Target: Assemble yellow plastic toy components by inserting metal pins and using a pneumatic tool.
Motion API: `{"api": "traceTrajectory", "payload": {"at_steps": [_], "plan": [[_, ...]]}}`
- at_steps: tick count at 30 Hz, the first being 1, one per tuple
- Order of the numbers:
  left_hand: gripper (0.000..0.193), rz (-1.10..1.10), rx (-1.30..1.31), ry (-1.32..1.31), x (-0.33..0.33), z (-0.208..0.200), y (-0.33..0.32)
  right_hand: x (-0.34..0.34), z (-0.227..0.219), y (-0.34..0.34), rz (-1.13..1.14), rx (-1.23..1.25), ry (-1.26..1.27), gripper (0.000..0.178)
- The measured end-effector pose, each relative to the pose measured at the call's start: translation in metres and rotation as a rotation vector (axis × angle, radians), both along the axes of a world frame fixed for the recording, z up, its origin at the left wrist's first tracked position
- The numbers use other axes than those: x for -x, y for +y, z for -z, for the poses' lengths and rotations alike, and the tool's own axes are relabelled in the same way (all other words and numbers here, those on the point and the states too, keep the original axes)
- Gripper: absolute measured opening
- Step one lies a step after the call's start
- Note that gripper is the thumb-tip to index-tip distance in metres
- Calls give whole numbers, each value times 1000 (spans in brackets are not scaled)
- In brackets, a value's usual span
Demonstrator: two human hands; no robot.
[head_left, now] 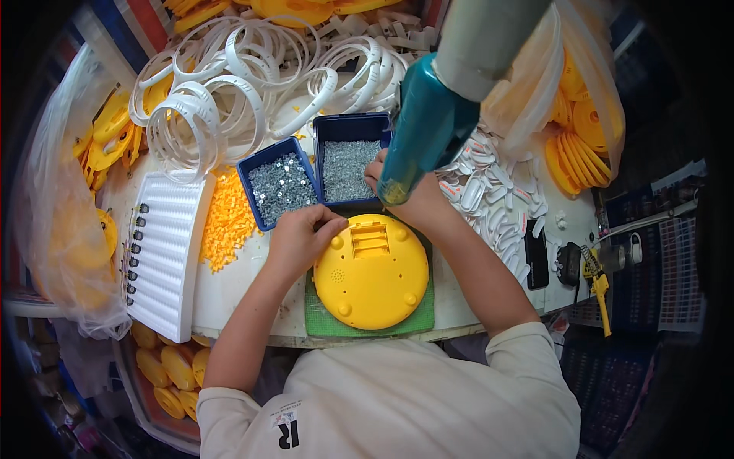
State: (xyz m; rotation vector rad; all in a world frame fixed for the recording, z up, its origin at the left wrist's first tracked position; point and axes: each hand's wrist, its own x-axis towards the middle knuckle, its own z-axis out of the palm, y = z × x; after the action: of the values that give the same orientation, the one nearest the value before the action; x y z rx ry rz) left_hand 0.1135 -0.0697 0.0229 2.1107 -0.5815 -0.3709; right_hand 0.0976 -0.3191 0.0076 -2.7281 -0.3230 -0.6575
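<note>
Grip: left hand (300,236) curls narrowly, contents unclear; teal tool (430,115) partly hides right hand (373,171), closure indeterminable. White shirt (428,402), 6 o'clock, bears dark lettering (289,434). Yellow disc (375,281) lies on green mat (316,318), left hand at its 11 o'clock.

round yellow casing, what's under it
A green mat lies under the round yellow casing, showing at both lower corners. Anything directly beneath the casing's middle is covered and cannot be seen.

Two blue bins (352,130), one mat (316,320)
</note>
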Motion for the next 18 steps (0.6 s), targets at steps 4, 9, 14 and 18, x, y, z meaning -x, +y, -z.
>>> {"api": "traceTrajectory", "payload": {"at_steps": [4,9,14,18], "plan": [[16,44,-24,-48,1,-4,0,-1,10,-11,-107,-34,-137,9],[16,114,17,-176,9,4,17,26,-3,-13,-56,-13,45,9],[21,230,34,-391,11,7,24,70,-27,-9,52,-215,-56,10],[21,240,-30,-364,0,-11,14,109,-35,-10,189,-332,14,9]]}}
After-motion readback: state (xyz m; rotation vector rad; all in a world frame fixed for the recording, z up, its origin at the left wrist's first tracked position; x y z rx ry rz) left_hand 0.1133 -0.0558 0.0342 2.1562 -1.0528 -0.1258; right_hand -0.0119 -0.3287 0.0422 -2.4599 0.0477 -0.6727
